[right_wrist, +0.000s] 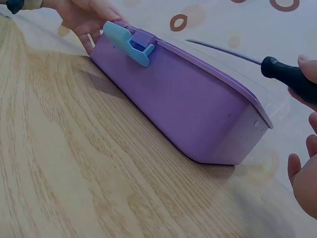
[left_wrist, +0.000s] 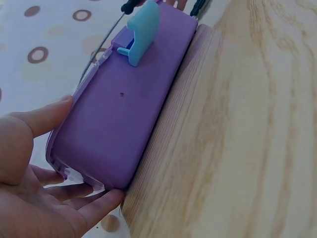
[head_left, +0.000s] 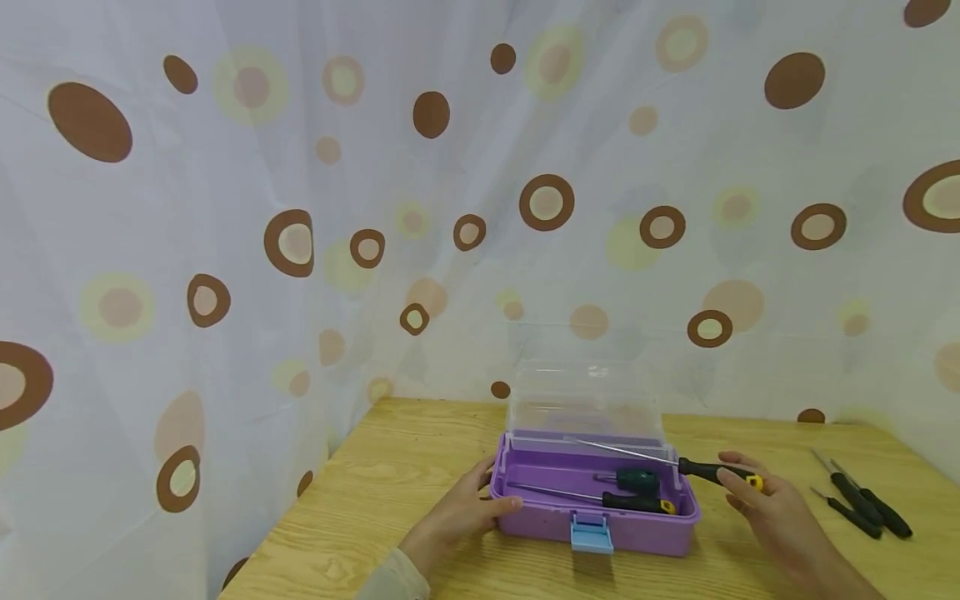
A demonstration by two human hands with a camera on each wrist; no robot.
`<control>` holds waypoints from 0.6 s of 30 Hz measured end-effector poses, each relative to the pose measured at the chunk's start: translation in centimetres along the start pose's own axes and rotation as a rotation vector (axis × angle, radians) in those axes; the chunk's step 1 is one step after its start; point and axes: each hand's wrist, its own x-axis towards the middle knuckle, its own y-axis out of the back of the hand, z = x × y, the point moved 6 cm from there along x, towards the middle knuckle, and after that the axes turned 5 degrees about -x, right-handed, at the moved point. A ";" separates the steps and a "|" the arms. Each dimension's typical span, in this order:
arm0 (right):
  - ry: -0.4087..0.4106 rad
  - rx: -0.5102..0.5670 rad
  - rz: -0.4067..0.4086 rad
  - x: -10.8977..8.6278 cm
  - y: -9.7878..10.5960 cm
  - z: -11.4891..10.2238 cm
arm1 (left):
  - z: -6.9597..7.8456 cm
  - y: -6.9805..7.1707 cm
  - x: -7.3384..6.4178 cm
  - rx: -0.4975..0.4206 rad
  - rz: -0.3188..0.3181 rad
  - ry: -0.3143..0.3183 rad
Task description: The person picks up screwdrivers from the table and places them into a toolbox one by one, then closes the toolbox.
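A purple toolbox [head_left: 540,527] sits on the wooden table with its clear lid [head_left: 588,396] raised at the back and its light-blue latch [head_left: 592,535] hanging down in front. My left hand [head_left: 461,510] grips the box's left end, thumb on the front rim and fingers [left_wrist: 101,208] around the end wall. Above the box's right end, my right hand [head_left: 776,510] pinches a long screwdriver [head_left: 702,471] by its black-and-yellow handle, the shaft pointing left over the box. Inside lie a similar long screwdriver [head_left: 637,503] and a stubby dark-green screwdriver [head_left: 638,481].
Three dark-handled screwdrivers lie at the right of the table: a small one [head_left: 853,517], a middle one [head_left: 855,497] and an outer one [head_left: 887,513]. Behind the table [head_left: 405,442] hangs a white curtain [head_left: 465,358] with brown and yellow circles.
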 end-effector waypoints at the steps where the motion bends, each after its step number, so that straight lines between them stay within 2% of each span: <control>1: -0.016 -0.059 -0.006 0.1 -0.1 0.0 | 0.1 0.0 0.0 -0.004 0.003 0.001; 4: -0.042 -0.190 -0.049 0.3 -0.8 -0.2 | 0.2 0.0 0.0 -0.010 0.010 0.000; 7: -0.039 -0.257 -0.066 0.5 -1.4 -0.4 | 0.3 0.1 0.0 -0.008 0.014 -0.004; 18: 0.001 -0.382 -0.086 1.5 -3.1 -1.0 | 0.1 -0.1 -0.1 0.005 0.008 0.010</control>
